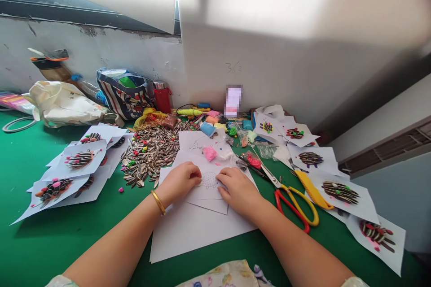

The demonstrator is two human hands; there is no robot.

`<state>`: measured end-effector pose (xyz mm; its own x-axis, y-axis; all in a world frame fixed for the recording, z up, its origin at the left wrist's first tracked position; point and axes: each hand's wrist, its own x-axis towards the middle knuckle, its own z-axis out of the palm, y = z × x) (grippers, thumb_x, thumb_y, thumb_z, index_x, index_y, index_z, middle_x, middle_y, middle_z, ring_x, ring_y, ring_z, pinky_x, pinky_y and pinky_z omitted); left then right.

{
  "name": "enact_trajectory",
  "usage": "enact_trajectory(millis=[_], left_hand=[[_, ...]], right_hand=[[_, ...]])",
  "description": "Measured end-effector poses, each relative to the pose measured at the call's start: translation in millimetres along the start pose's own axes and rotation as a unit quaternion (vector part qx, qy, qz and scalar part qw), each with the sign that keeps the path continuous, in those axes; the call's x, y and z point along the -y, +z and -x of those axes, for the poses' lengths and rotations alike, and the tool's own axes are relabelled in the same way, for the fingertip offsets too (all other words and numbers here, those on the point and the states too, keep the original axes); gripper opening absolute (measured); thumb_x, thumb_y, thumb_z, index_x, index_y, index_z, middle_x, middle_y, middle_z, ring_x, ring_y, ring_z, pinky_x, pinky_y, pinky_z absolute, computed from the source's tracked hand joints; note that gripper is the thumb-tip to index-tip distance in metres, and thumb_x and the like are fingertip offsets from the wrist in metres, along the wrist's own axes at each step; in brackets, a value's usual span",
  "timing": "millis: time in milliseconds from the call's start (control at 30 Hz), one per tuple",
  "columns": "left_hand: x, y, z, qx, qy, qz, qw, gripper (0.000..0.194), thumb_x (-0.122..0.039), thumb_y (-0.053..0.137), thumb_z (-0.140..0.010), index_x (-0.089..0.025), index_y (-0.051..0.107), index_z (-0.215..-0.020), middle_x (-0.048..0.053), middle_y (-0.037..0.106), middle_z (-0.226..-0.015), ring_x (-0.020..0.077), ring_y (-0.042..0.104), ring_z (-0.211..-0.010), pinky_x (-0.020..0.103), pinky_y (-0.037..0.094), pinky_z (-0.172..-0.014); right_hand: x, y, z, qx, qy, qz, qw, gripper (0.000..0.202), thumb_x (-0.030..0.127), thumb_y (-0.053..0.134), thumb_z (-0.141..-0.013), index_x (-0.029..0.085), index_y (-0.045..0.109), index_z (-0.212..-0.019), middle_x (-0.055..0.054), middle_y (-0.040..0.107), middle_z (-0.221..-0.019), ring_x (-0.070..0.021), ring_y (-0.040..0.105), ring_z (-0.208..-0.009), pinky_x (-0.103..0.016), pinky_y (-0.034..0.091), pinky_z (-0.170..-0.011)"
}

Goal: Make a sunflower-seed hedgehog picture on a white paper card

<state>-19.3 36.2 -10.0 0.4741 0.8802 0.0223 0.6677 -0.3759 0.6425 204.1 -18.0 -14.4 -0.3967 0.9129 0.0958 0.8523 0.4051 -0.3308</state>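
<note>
Between my hands lies a small sheet of paper (205, 206) with a dotted, rounded animal drawing (209, 180) on it. My left hand (180, 181), a gold bangle at its wrist, rests at the drawing's left side with fingers curled and thumb and fingertips together; whatever they may pinch is hidden. On the right side my right hand (237, 188) lies on the paper, fingers loosely bent and thumb apart, holding nothing visible. Larger white sheets (195, 233) are underneath. Just beyond the hands sits a lump of pink clay (209, 153). A heap of striped sunflower seeds (151, 152) spreads to the left.
Red-and-yellow scissors (291, 199) and a yellow utility knife (313, 190) lie right of my right hand. Seed-decorated pictures stand in stacks at left (79, 160) and right (340, 193). Behind are clay packets (208, 129), a red flask (162, 97), a striped bag (124, 94) and the wall.
</note>
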Motion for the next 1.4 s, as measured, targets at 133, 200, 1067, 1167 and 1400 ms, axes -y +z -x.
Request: enact_trajectory(millis=[133,200,1067,1167,1400], left_hand=[[-1,1.9,1,0.002,0.002,-0.024,1.0,0.01,-0.023,0.06,-0.076,-0.022,0.07,-0.075,0.005,0.066,-0.084,0.0225,0.061,-0.08,0.032,0.045,-0.071],[-1,1.6,0,0.0,0.002,-0.018,1.0,0.009,-0.024,0.062,-0.076,-0.022,0.07,-0.074,0.005,0.066,-0.084,0.0225,0.061,-0.079,0.031,0.045,-0.071],[-4,2.3,1,0.003,-0.007,-0.066,0.998,0.015,-0.031,0.057,-0.085,-0.021,0.068,-0.083,0.004,0.066,-0.086,0.0213,0.061,-0.082,0.03,0.045,-0.072],[1,1.7,-2,-0.03,-0.022,-0.049,0.998,0.021,-0.027,0.05,-0.089,-0.021,0.069,-0.093,0.004,0.069,-0.093,0.0216,0.063,-0.089,0.031,0.047,-0.078],[11,-0.9,-4,-0.075,0.005,-0.108,0.991,0.023,-0.019,0.058,-0.084,-0.023,0.073,-0.1,0.004,0.071,-0.103,0.0228,0.063,-0.099,0.035,0.046,-0.091]], right_hand=[[0,0,0,0.0,0.0,-0.001,1.0,0.025,0.021,0.06,-0.089,0.021,0.067,-0.113,-0.007,0.063,-0.114,-0.0238,0.053,-0.109,-0.036,0.044,-0.098],[-1,1,0,-0.001,0.0,-0.002,1.0,0.025,0.021,0.06,-0.089,0.021,0.066,-0.113,-0.007,0.063,-0.115,-0.024,0.053,-0.109,-0.036,0.044,-0.097],[0,0,0,-0.001,-0.002,-0.012,1.0,0.025,0.02,0.06,-0.088,0.02,0.067,-0.112,-0.008,0.063,-0.115,-0.0241,0.053,-0.109,-0.037,0.045,-0.098],[-1,1,0,-0.003,-0.004,-0.013,1.0,0.025,0.02,0.06,-0.088,0.019,0.067,-0.112,-0.007,0.064,-0.115,-0.0239,0.053,-0.109,-0.037,0.045,-0.098],[-8,-1,-1,-0.008,0.014,0.022,1.0,0.023,0.022,0.06,-0.088,0.021,0.068,-0.11,-0.007,0.064,-0.117,-0.0239,0.054,-0.111,-0.037,0.044,-0.097]])
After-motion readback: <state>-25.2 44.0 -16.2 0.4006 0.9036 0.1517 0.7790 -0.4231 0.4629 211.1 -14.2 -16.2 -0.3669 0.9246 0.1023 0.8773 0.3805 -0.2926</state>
